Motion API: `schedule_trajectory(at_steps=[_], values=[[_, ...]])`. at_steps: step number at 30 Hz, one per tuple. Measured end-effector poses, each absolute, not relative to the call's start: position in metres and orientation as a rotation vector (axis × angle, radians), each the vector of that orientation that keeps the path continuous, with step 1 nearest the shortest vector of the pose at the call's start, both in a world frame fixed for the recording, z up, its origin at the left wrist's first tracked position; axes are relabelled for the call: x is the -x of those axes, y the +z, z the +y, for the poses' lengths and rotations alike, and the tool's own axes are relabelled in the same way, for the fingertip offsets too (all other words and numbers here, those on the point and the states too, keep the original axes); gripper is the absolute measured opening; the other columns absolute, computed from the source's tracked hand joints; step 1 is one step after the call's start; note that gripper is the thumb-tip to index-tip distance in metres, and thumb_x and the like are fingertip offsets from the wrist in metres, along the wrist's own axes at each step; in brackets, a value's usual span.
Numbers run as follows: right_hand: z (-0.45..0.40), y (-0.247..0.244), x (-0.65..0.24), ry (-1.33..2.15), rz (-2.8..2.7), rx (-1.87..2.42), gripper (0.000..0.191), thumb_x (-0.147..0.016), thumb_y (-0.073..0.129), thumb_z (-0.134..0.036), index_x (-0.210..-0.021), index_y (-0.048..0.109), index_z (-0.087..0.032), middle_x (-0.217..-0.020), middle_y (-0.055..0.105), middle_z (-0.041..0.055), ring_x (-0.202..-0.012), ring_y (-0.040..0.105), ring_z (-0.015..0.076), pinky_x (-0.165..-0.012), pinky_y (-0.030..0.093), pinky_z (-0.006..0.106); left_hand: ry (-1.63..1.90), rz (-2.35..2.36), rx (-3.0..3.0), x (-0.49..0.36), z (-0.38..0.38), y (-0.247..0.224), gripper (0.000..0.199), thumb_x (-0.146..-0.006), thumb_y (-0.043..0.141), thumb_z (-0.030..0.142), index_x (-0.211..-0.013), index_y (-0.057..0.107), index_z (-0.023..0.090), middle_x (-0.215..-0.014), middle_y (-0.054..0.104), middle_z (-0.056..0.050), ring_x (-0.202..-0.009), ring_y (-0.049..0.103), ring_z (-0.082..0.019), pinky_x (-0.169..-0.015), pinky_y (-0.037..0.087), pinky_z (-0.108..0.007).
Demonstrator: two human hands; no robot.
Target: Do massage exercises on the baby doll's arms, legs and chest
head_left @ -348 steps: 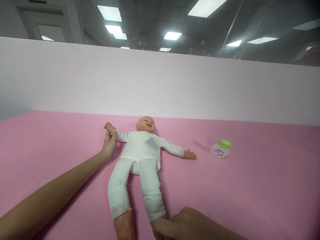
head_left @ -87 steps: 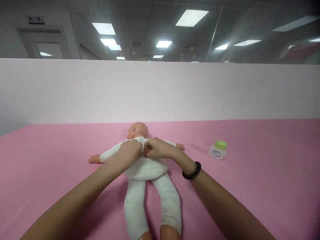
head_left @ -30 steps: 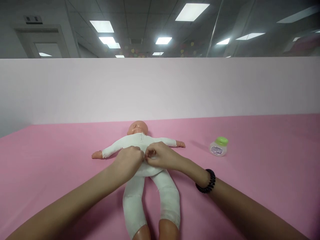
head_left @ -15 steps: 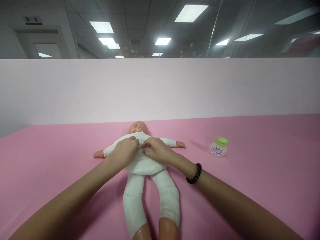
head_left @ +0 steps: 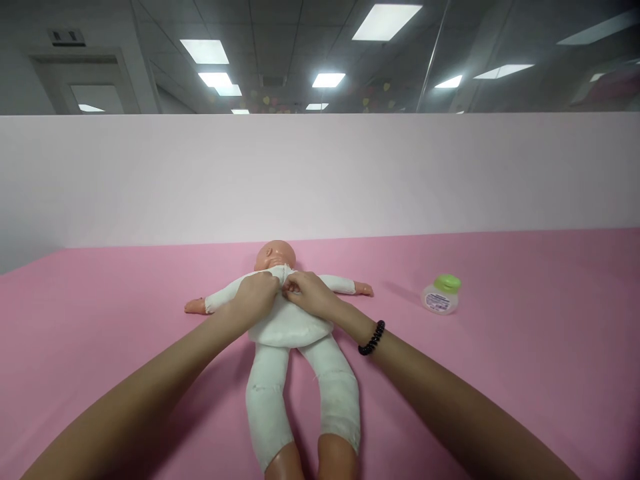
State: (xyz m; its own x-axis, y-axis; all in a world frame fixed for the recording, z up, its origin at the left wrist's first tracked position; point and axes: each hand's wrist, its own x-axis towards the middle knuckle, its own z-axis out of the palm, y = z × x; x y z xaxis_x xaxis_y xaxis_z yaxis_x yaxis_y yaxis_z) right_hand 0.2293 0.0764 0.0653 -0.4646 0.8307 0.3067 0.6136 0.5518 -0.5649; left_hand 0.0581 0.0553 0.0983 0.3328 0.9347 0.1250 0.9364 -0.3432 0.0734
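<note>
Left hand: the left hand [head_left: 257, 300] sits bent and closed at the top of the doll's chest, its fingers pinching the white cloth garment [head_left: 285, 327] just below the neck.

Right hand: the right hand [head_left: 310, 295] comes in from the lower right, with its fingers curled and fingertips [head_left: 290, 288] gripping the same cloth at the centre of the chest, just beside the left hand. A black coil bracelet [head_left: 371, 338] circles its wrist.

Doll: the baby doll [head_left: 275, 257] lies on its back at lower centre, head toward the far wall, arms spread to both sides and legs running down to the bottom edge of the frame. Its bare plastic feet [head_left: 300, 463] are partly cut off there.

Surface: a pink tabletop [head_left: 525, 360] fills the lower part of the frame and carries the doll.

Nearby: a small clear bottle with a green cap [head_left: 441, 295] stands upright at the right, well apart from the doll.

Background: a pale pink wall [head_left: 320, 180] runs behind the tabletop, with ceiling lights [head_left: 386, 20] above and a doorway [head_left: 87, 83] at upper left.
</note>
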Motion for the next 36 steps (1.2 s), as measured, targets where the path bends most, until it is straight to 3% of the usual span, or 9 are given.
schedule_trajectory(at_steps=[3, 10, 13, 16, 21, 26, 29, 33, 36], values=[[0.079, 0.068, -0.227, 0.542, -2.212, 1.156, 0.011, -0.086, 0.057, -0.011, -0.08, 0.065, -0.016, -0.082, 0.068, 0.0014, -0.076, 0.059, 0.0145, -0.069, 0.04, 0.027, -0.163, -1.769, 2.551, -0.055, 0.063, 0.097, 0.023, -0.09, 0.047, 0.018, -0.071, 0.06, 0.018, -0.071, 0.063, -0.007, -0.061, 0.058, -0.019, -0.058, 0.035, -0.03], [0.094, 0.065, -0.228, 0.39, -2.188, 1.161, 0.009, -0.086, 0.059, -0.012, -0.081, 0.065, -0.017, -0.087, 0.068, 0.0011, -0.08, 0.058, 0.0131, -0.07, 0.037, 0.025, -0.412, -1.702, 2.511, -0.048, 0.082, 0.087, 0.019, -0.094, 0.044, 0.021, -0.102, 0.061, 0.018, -0.098, 0.069, -0.009, -0.078, 0.065, -0.021, -0.058, 0.036, -0.029], [0.096, 0.068, -0.227, 0.42, -2.253, 1.168, 0.017, -0.086, 0.054, -0.008, -0.072, 0.06, -0.016, -0.076, 0.065, -0.0006, -0.07, 0.054, 0.0109, -0.064, 0.033, 0.024, -0.352, -1.74, 2.539, -0.047, 0.086, 0.084, 0.018, -0.093, 0.044, 0.019, -0.097, 0.061, 0.019, -0.089, 0.069, -0.006, -0.074, 0.065, -0.021, -0.057, 0.034, -0.029], [0.099, 0.07, -0.228, 0.391, -2.174, 1.184, 0.012, -0.088, 0.058, -0.014, -0.077, 0.064, -0.017, -0.084, 0.068, 0.0011, -0.077, 0.057, 0.0127, -0.068, 0.035, 0.024, -0.457, -1.747, 2.561, -0.046, 0.087, 0.087, 0.016, -0.096, 0.045, 0.022, -0.099, 0.06, 0.019, -0.09, 0.069, -0.006, -0.078, 0.064, -0.02, -0.059, 0.036, -0.029], [0.106, 0.065, -0.233, 0.299, -2.152, 1.241, 0.006, -0.088, 0.059, -0.013, -0.089, 0.064, -0.016, -0.094, 0.069, 0.004, -0.084, 0.059, 0.0153, -0.071, 0.037, 0.025, -0.356, -1.796, 2.521, -0.047, 0.089, 0.088, 0.024, -0.092, 0.047, 0.02, -0.069, 0.054, 0.019, -0.078, 0.065, -0.007, -0.071, 0.062, -0.02, -0.057, 0.03, -0.03], [0.108, 0.07, -0.234, 0.323, -2.148, 1.264, 0.01, -0.091, 0.057, -0.016, -0.084, 0.064, -0.016, -0.088, 0.07, 0.0033, -0.079, 0.06, 0.0155, -0.067, 0.037, 0.026, -0.566, -1.687, 2.562, -0.047, 0.091, 0.085, 0.013, -0.095, 0.052, 0.031, -0.095, 0.058, 0.019, -0.091, 0.068, -0.007, -0.08, 0.063, -0.022, -0.06, 0.035, -0.029], [0.115, 0.066, -0.229, 0.247, -2.085, 1.288, 0.007, -0.092, 0.062, -0.022, -0.093, 0.065, -0.016, -0.098, 0.07, 0.0062, -0.088, 0.062, 0.0183, -0.07, 0.039, 0.027, -0.546, -1.717, 2.564, -0.05, 0.099, 0.084, 0.012, -0.095, 0.05, 0.026, -0.087, 0.057, 0.02, -0.08, 0.066, -0.005, -0.073, 0.061, -0.022, -0.059, 0.034, -0.03], [0.127, 0.053, -0.223, 0.249, -2.117, 1.286, 0.013, -0.095, 0.054, -0.018, -0.085, 0.062, -0.017, -0.091, 0.07, 0.0054, -0.081, 0.062, 0.0174, -0.069, 0.039, 0.028, -0.61, -1.762, 2.62, -0.049, 0.107, 0.081, 0.018, -0.089, 0.051, 0.018, -0.072, 0.051, 0.021, -0.069, 0.06, -0.002, -0.066, 0.057, -0.02, -0.057, 0.031, -0.031], [0.129, 0.054, -0.226, 0.388, -1.949, 1.306, 0.01, -0.095, 0.055, -0.023, -0.089, 0.062, -0.019, -0.096, 0.071, 0.0042, -0.087, 0.064, 0.0167, -0.073, 0.043, 0.026, -0.944, -1.815, 2.659, -0.037, 0.096, 0.067, 0.011, -0.091, 0.056, 0.031, -0.086, 0.053, 0.022, -0.077, 0.061, -0.001, -0.072, 0.058, -0.02, -0.061, 0.036, -0.031]])
